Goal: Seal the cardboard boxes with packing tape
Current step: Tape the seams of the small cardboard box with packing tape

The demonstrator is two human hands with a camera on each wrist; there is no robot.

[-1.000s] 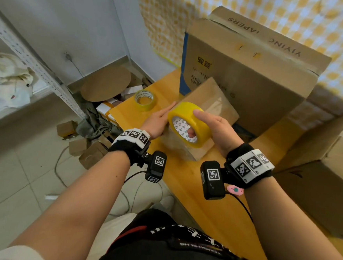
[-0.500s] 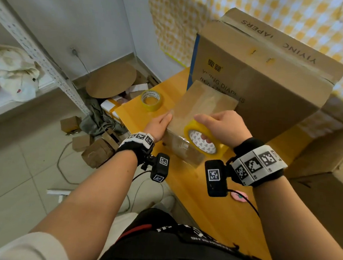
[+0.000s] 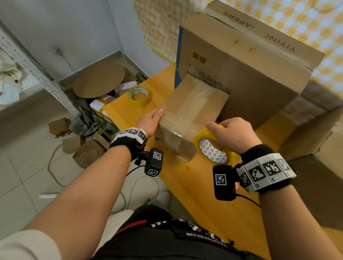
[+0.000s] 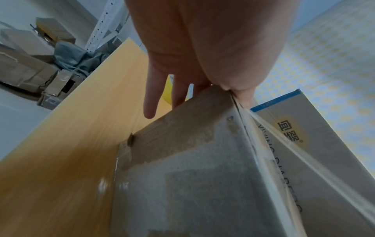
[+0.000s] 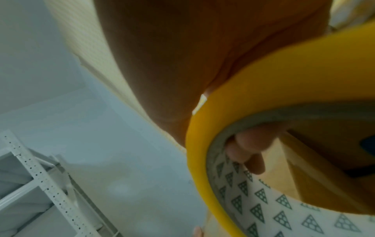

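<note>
Lower now than half a second ago, the yellow tape roll (image 3: 213, 151) has dropped from the top of the small cardboard box (image 3: 192, 105) to its near right corner, almost down on the counter (image 3: 212, 195), and a clear glossy strip of tape (image 3: 176, 130) stretches from it across the box's near edge. The right hand (image 3: 234, 134) holds the roll with its grip curled round the rim; in the right wrist view the fingertips (image 5: 249, 154) hook inside the core, which is white card printed with small dark triangles. The left hand (image 3: 151, 120) lies against the left side of the box with its grip spread, fingers straight along the cardboard and the thumb on the top edge, as the left wrist view shows. This box is squat and rectangular, brown and matt, with older shiny tape bands over its top and front; it stands near the counter's left edge, touching or just in front of a tall printed carton (image 3: 247, 74) behind it. A second, thinner roll of tape (image 3: 139, 96), translucent yellow round a pale core, lies flat near the counter's far left corner. The counter's surface is smooth orange-yellow wood grain.
</note>
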